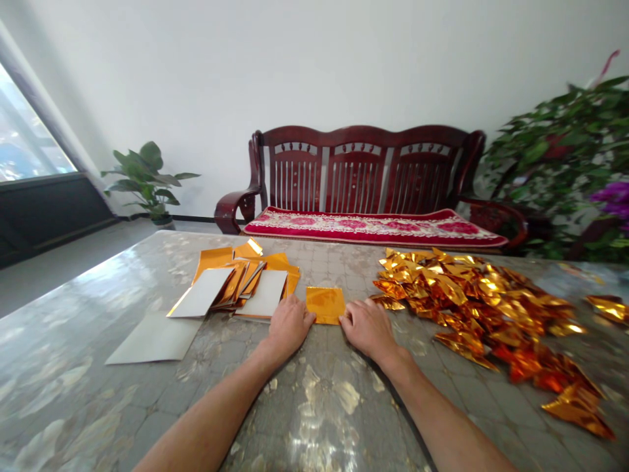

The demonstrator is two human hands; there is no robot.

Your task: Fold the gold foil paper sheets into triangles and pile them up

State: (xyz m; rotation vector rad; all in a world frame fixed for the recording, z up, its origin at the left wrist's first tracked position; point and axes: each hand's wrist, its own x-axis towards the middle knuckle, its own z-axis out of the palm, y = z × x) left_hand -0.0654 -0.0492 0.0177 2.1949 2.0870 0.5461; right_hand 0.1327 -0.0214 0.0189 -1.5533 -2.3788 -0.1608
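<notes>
Your forearms [206,419] are cut off by the lower edge. Left of the gold foil square [325,305], your left hand [289,326] hides part of the stack's near edge; sheets in the stack [240,282] overlap too tightly to count. Right of the square, the crumpled foil heap [472,308] is too tangled to count, and its outlying piece is cut off by the frame edge.

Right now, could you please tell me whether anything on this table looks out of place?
One crumpled gold foil piece looks stray: it lies alone at the far right, apart from the main crumpled foil heap.
</notes>
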